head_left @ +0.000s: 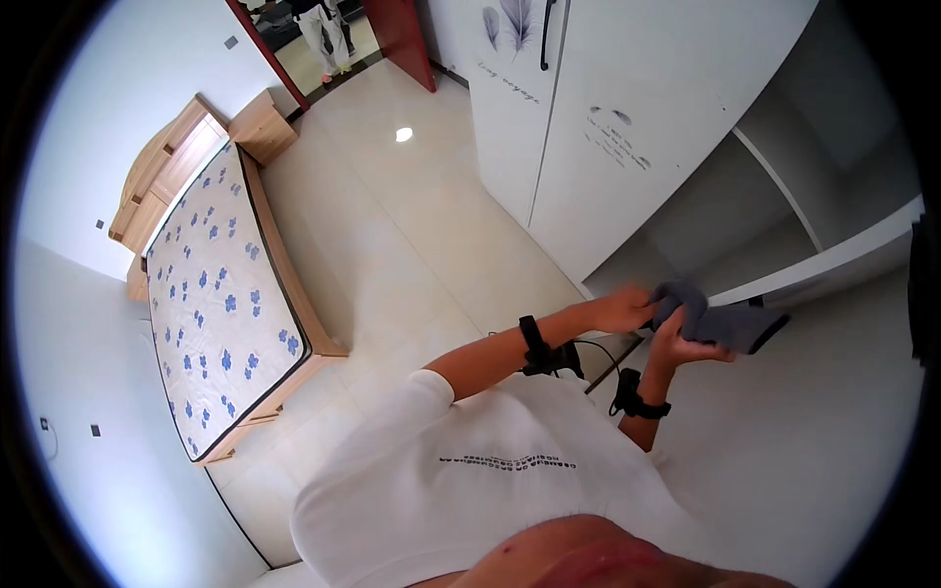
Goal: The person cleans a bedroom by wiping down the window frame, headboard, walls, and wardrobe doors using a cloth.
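Observation:
A dark grey cloth (730, 325) is bunched at its left end and hangs out to the right, in front of the open wardrobe. My left hand (622, 309), slightly blurred, pinches the bunched end. My right hand (691, 343) grips the cloth from below, its thumb up against the fabric and its fingers stretched along the lower side. Both wrists wear black straps with small devices, and a cable runs between them.
The white wardrobe (627, 118) has closed doors and open compartments at the right. A bed (221, 284) with a flowered mattress stands left, beside a wooden nightstand (263, 127). A person (328, 39) in light trousers stands at the doorway by a red door (397, 39).

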Action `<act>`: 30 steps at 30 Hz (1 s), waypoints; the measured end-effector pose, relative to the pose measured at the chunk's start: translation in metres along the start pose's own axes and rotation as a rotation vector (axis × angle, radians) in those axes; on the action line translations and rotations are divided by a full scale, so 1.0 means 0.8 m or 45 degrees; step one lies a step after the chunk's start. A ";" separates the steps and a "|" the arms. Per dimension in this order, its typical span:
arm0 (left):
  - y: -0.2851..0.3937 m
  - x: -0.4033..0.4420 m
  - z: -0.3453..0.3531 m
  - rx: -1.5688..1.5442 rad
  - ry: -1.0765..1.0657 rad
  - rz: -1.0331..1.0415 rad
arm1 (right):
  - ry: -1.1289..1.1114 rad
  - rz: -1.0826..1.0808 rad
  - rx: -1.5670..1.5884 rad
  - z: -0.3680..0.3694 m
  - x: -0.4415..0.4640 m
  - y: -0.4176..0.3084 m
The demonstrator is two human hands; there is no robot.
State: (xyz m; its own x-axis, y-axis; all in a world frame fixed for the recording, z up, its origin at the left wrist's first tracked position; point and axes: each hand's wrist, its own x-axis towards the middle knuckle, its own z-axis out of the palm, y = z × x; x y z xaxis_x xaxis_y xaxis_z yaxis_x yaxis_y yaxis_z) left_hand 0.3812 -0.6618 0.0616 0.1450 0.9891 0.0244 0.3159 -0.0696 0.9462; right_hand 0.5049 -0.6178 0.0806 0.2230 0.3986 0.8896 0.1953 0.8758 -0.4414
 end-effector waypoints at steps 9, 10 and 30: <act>0.159 -0.008 -0.057 -0.265 0.038 0.269 | 0.083 0.265 -0.074 -0.024 0.109 -0.020; 0.158 0.000 -0.054 -0.270 0.032 0.338 | 0.112 0.362 -0.059 -0.019 0.115 -0.028; 0.115 -0.005 -0.027 -0.274 -0.007 0.163 | -0.182 0.087 -0.421 -0.076 0.077 0.001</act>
State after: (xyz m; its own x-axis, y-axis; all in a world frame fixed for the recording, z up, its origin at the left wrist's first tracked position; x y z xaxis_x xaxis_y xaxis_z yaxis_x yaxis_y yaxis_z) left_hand 0.3892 -0.6695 0.1559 0.1759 0.9733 0.1473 0.0875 -0.1645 0.9825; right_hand 0.5768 -0.6086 0.1280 0.1150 0.5077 0.8538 0.4882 0.7197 -0.4936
